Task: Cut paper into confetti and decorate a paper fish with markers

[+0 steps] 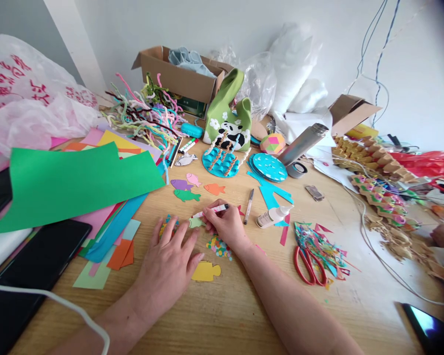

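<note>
My right hand [229, 228] pinches a white marker [215, 209] with a black end, its tip at a pale green paper fish [196, 223]. My left hand [165, 261] lies with fingers spread on the table beside that fish, partly over a shape covered in coloured dots [167, 228]. Under my right wrist is another dotted shape [219, 246]. A yellow paper fish [206, 271] lies near my left thumb. Farther back are purple [181, 185], green [187, 195], orange [214, 189] and pink [193, 179] paper fish.
Red-handled scissors [310, 266] lie by paper scraps [318, 241] at right. A glue bottle [274, 216] and a pen [249, 207] are nearer. Green paper [77, 182] tops a stack at left, beside a black tablet [40, 276]. A steel flask [303, 143] leans behind.
</note>
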`<action>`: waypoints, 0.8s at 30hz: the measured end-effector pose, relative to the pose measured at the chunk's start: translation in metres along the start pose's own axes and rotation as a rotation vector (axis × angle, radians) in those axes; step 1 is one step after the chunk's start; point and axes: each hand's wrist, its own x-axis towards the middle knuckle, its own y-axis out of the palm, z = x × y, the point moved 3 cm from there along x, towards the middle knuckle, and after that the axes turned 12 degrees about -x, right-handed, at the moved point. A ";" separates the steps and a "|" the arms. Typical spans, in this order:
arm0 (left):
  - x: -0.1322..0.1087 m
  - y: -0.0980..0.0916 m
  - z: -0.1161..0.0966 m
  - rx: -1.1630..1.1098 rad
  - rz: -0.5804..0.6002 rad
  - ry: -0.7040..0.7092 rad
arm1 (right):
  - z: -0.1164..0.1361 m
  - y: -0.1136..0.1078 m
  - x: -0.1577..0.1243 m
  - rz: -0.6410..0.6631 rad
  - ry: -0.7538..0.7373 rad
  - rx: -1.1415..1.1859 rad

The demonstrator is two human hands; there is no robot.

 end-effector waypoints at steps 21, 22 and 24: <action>0.000 0.000 0.000 -0.001 0.022 -0.004 | 0.002 -0.001 -0.001 -0.003 0.011 0.012; 0.000 0.000 0.000 0.000 0.022 -0.004 | 0.002 -0.001 -0.001 -0.003 0.008 0.014; -0.001 0.000 0.000 0.001 0.018 -0.002 | 0.001 -0.001 -0.001 -0.002 0.001 0.017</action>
